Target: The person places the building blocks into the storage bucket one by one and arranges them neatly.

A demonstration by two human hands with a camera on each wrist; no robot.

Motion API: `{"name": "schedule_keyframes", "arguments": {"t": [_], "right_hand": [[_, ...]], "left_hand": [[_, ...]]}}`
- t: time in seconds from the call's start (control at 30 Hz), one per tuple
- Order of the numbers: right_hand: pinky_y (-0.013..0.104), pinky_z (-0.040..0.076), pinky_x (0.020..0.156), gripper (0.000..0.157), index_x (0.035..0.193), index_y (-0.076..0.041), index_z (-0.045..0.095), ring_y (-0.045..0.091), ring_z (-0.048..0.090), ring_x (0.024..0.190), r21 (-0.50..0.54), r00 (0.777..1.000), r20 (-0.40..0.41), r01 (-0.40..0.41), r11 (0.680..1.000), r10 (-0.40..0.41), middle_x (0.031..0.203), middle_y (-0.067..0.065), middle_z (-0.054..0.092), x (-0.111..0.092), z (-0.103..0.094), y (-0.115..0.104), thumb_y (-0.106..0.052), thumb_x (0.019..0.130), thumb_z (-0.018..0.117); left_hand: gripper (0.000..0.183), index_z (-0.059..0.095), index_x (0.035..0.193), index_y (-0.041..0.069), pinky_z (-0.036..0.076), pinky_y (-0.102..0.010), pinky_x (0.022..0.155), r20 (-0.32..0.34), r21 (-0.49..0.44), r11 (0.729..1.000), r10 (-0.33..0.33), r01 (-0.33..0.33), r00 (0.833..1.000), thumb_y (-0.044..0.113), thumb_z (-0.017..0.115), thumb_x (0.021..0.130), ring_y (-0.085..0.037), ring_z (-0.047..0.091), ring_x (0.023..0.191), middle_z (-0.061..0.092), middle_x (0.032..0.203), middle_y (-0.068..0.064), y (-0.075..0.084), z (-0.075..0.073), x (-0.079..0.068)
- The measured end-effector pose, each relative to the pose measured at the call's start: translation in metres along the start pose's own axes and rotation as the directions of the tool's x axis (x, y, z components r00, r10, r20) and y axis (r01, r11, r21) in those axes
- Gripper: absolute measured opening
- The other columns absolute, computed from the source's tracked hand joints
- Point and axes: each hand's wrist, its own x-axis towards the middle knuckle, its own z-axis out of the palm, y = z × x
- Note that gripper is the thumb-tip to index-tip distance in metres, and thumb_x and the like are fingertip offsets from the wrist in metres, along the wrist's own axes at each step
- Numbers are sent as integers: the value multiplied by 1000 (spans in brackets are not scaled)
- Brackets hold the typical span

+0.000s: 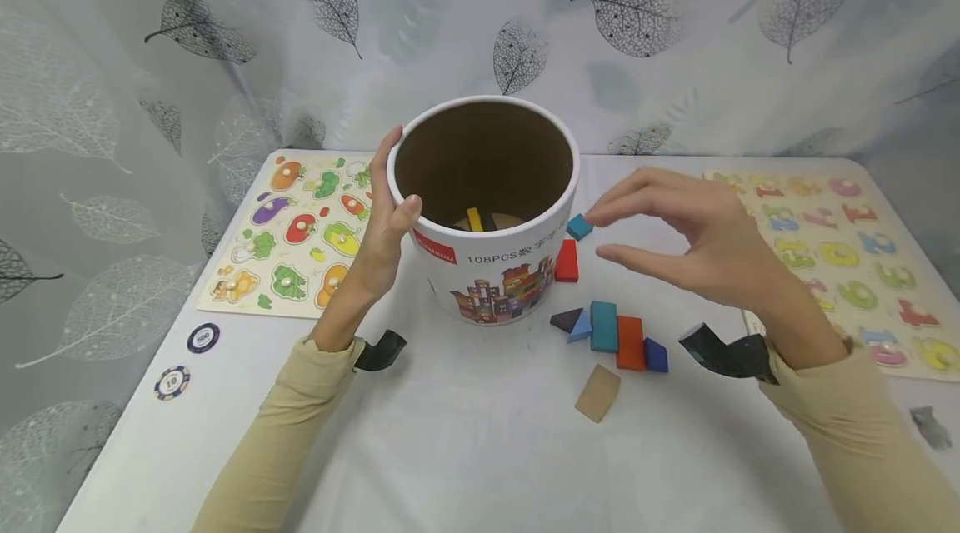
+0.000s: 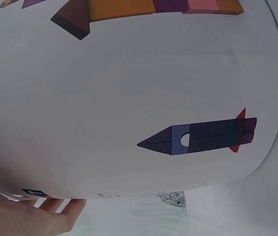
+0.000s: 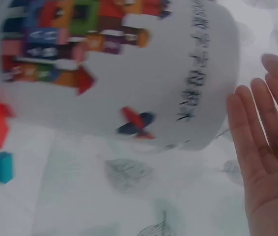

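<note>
A white printed cardboard bucket [image 1: 495, 266] stands in the middle of the head view, its open top showing a yellow block [image 1: 476, 219] and a dark piece inside. My left hand [image 1: 381, 246] grips it at the left of the rim, thumb at the front edge and fingers along the far side. In the left wrist view those fingers [image 2: 72, 211] lie at the bucket's edge. To the bucket's right, my right hand [image 1: 690, 233] is held in the air with thumb and fingers apart and nothing between them. A teal block [image 1: 580, 226] and a red block [image 1: 567, 261] lie between them.
Nearer on the white table are a teal block [image 1: 603, 326], an orange-red block [image 1: 631, 343], several small blue pieces and a natural wood block [image 1: 597, 393]. A vegetable puzzle board [image 1: 300, 237] lies left, a number board [image 1: 855, 266] right. Two round chips [image 1: 203, 338] are at the left edge.
</note>
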Motion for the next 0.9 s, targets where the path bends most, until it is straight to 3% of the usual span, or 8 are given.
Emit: {"name": "schedule_keyframes", "arguments": {"t": [0.17, 0.23, 0.33, 0.4, 0.47, 0.57, 0.67, 0.9], "right_hand": [[14, 50, 86, 52, 111, -20, 71, 3, 62, 99, -54, 981, 151, -115, 992, 122, 106, -12, 67, -36, 7, 20, 4, 67, 85], [16, 52, 85, 49, 112, -25, 69, 2, 62, 98, -60, 956, 218, -186, 981, 195, 105, -14, 66, -52, 9, 29, -2, 71, 84], [23, 55, 83, 40, 110, -24, 70, 4, 64, 95, -86, 901, 304, -296, 951, 308, 103, -12, 68, -76, 9, 41, -10, 76, 83], [26, 56, 83, 35, 108, -23, 70, 6, 65, 93, -117, 867, 336, -349, 930, 367, 103, -11, 68, -92, 7, 46, -17, 77, 83], [27, 56, 82, 34, 106, -22, 70, 8, 66, 91, -134, 847, 352, -375, 917, 398, 102, -10, 68, -105, 5, 51, -23, 75, 85], [23, 56, 80, 37, 105, -22, 70, 7, 66, 88, -140, 841, 355, -385, 912, 409, 101, -10, 68, -121, 4, 55, -26, 72, 86], [20, 55, 79, 39, 104, -23, 70, 4, 65, 87, -148, 848, 345, -375, 915, 403, 100, -12, 67, -131, 7, 58, -26, 70, 88], [18, 53, 78, 40, 105, -26, 70, 1, 61, 86, -217, 855, 310, -361, 907, 415, 100, -17, 65, -138, 13, 60, -17, 70, 88]], "left_hand": [[107, 11, 154, 26, 23, -64, 113, 4, -12, 1000, 25, -25, 1000, 76, 61, 74, -29, 28, 140, 27, 154, -5, -1, -1, 1], [107, 11, 154, 25, 22, -64, 113, 6, -19, 999, 32, -31, 999, 76, 61, 74, -29, 27, 141, 27, 154, -5, -2, -1, 1], [106, 11, 154, 26, 23, -64, 113, 9, -21, 999, 29, -29, 1000, 75, 61, 75, -29, 27, 140, 28, 153, -6, -2, -1, 1], [106, 11, 154, 26, 23, -65, 112, 14, -22, 999, 25, -25, 1000, 75, 60, 75, -29, 27, 140, 28, 153, -6, -2, 0, 1], [106, 11, 154, 26, 23, -64, 112, 13, -22, 999, 23, -22, 1000, 75, 60, 75, -28, 27, 140, 28, 153, -6, -2, 0, 1], [107, 11, 154, 26, 23, -64, 112, 12, -27, 999, 24, -23, 1000, 76, 61, 74, -29, 28, 140, 28, 153, -6, -2, 1, 1], [107, 11, 154, 25, 23, -64, 112, 13, -28, 999, 26, -26, 1000, 76, 61, 74, -30, 28, 140, 28, 153, -7, -2, 1, 1], [108, 11, 154, 26, 24, -65, 112, 13, -30, 999, 27, -27, 1000, 76, 61, 74, -31, 28, 140, 28, 153, -7, -1, 1, 1]]}}
